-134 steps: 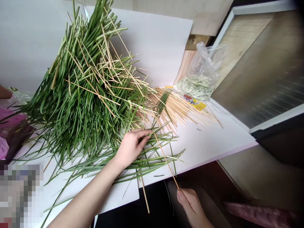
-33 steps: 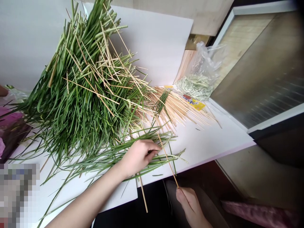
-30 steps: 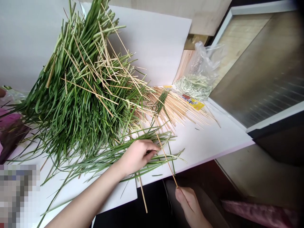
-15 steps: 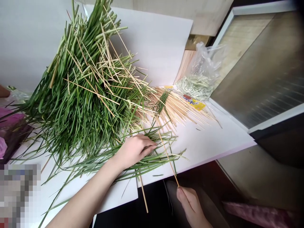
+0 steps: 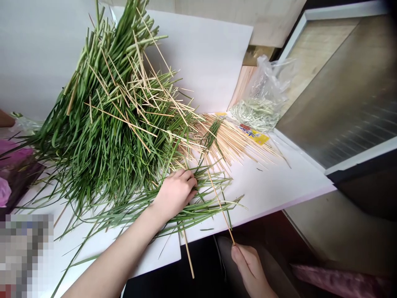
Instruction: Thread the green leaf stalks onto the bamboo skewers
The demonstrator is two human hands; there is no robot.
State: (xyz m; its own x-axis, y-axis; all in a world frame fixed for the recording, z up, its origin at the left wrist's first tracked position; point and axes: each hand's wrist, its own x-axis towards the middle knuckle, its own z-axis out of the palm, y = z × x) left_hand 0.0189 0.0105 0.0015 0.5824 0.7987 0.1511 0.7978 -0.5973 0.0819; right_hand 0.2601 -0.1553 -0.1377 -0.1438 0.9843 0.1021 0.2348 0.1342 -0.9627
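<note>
Left hand (image 5: pixel 175 194) lies half curled on a spread of loose grass blades (image 5: pixel 206 203), its fingers bent over them and pressing down; whether it actually grips any cannot be told. Right hand (image 5: pixel 249 269) is nearly closed, pinching the near end of a thin wooden skewer (image 5: pixel 220 205) between thumb and fingers, just past the near edge of the table (image 5: pixel 279 186). That skewer runs far across the blades, passing just right of the left hand. A second skewer (image 5: pixel 187 252) juts off the table edge below the blades. Left and farther off sits a big heap of green grass (image 5: pixel 105 132), scattered with broken skewer pieces. To its right, a fan of skewers (image 5: pixel 232 140) reaches a yellow packet (image 5: pixel 252 135), beside a clear plastic bag (image 5: pixel 260 97) holding pale green stems. A pink bag (image 5: pixel 15 153) lies at far left.
</note>
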